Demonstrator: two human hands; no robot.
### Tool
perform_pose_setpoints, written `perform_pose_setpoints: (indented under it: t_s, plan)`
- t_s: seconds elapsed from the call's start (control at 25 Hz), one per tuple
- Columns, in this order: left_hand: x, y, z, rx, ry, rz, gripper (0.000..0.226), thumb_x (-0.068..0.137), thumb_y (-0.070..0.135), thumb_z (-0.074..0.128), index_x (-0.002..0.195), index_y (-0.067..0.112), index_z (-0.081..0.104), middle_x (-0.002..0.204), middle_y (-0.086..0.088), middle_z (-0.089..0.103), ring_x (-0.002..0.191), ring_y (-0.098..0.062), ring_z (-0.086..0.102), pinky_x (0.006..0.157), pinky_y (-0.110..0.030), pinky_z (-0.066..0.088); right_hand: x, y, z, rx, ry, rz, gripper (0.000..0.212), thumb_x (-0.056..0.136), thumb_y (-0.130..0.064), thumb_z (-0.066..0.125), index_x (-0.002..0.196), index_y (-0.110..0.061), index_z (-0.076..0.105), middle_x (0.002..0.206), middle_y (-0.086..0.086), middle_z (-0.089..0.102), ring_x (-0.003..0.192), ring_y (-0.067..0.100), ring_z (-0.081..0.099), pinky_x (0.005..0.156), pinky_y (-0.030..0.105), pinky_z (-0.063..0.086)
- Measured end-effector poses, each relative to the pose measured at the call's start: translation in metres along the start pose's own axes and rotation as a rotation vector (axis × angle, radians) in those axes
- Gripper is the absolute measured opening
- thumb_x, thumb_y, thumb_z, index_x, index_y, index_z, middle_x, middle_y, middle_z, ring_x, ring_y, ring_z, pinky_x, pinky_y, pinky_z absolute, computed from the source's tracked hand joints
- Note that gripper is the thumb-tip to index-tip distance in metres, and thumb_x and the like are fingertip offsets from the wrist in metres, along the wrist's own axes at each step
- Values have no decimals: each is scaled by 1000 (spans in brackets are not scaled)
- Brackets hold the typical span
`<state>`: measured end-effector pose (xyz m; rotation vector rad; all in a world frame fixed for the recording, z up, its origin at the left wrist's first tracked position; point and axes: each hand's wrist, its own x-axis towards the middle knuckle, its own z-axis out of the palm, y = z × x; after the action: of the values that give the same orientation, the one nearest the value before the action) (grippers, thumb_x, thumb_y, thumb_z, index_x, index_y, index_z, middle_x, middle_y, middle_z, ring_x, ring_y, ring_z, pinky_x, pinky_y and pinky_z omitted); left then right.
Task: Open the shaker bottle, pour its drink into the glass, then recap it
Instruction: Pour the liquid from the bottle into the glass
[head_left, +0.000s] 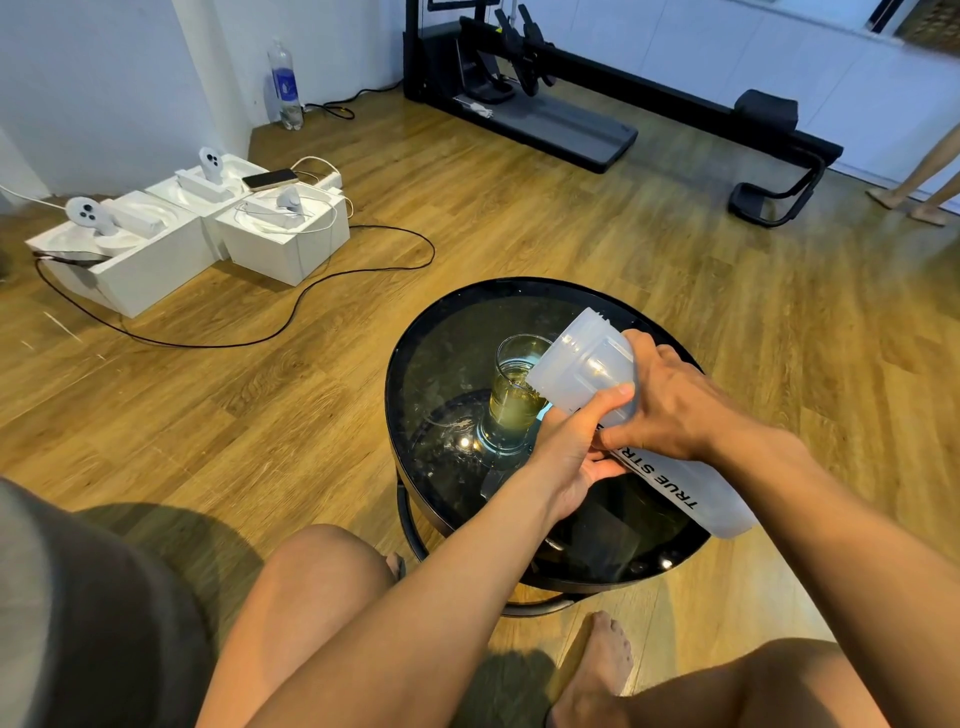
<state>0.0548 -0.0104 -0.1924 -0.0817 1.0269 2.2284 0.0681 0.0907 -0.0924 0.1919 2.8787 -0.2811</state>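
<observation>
A small round black glass table (415, 358) stands on the wooden floor (519, 208). Far behind it, by the wall, sit three white boxes (283, 236). Three white controllers (85, 213) rest on the boxes, one on each, and a phone (270, 179) lies on the back one. A black cable (332, 283) curls over the floor near them. One tall plastic water bottle (284, 85) stands in the corner. One black exercise machine (597, 114) fills the back of the room.

One glass (514, 397) stands upright in the middle of the table. It holds yellow drink about halfway up. One shaker bottle (587, 371) is tipped over it, with its open mouth touching the rim of the glass. The bottle is cloudy white plastic with black letters on its side. No lid is on it. The bottle hides the right side of the glass.

The left hand (576, 447) wraps around the bottle from below. The right hand (670, 400) grips it from the top. The two hands cover the middle of the bottle.
</observation>
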Motion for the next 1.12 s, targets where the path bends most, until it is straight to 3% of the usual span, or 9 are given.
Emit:
perform_pose_setpoints:
  t_s: [1.12]
  plan:
    - [3, -1, -2, 5, 18, 0, 43, 79, 25, 77, 119, 17, 63, 96, -7, 75, 97, -29, 71, 87, -56, 56, 2, 0, 0, -26, -2, 5, 108, 58, -48, 84, 141, -22, 19, 120, 12, 47, 109, 35, 52, 88, 51, 50]
